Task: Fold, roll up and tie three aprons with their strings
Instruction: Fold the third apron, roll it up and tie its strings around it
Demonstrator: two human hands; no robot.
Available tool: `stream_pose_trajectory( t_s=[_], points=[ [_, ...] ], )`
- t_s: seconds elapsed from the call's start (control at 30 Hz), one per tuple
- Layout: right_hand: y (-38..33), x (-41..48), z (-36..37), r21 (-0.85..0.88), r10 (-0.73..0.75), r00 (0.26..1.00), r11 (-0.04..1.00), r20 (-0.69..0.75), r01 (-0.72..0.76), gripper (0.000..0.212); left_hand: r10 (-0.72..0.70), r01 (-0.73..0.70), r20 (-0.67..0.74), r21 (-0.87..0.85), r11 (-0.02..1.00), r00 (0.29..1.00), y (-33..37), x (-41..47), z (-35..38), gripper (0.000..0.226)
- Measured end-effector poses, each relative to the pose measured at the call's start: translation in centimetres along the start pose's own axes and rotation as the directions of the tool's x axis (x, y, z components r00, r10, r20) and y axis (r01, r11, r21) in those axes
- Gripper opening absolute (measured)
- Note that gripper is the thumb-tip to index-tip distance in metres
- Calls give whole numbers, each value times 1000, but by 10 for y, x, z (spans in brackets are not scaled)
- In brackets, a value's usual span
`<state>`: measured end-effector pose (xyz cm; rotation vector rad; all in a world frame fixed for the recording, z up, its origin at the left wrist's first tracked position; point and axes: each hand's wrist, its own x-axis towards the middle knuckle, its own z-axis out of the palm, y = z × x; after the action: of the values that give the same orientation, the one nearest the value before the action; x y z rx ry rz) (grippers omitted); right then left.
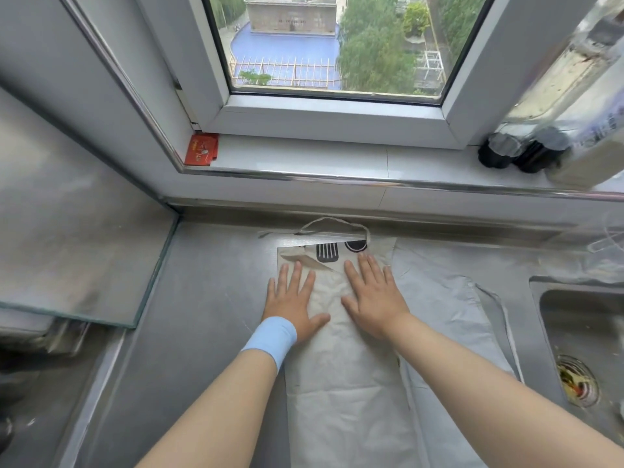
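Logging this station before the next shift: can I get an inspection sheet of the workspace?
Surface: grey counter, bare left of the cloth.
Job's things: folded apron in a long strip, neck loop at the far end; grey apron spread beside and partly under it.
Clutter: red packet and black-capped bottles on the sill; scraps in the sink drain.
Grippers: left hand and right hand flat on the folded apron.
Cables: nothing seen.
Surroundings: window, glass panel at left.

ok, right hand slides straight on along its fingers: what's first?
Probably the black round print at the folded beige apron's far end, just ahead of the flat right hand; then its string loop.
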<state>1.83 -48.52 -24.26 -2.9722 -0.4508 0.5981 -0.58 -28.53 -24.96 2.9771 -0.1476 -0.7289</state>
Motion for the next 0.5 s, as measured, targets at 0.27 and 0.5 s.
stream_pose_trajectory(
  t_s=[0.27,0.5],
  points=[
    [6,-74,27,1,-133,951,990,-280,139,58,-75,77,-42,42,996,996,19,-4,-28,86],
    [22,-118,32,156,0,933,986,-359,60,36,120,-165,-243,-174,971,963,94,-76,0,41]
  ],
)
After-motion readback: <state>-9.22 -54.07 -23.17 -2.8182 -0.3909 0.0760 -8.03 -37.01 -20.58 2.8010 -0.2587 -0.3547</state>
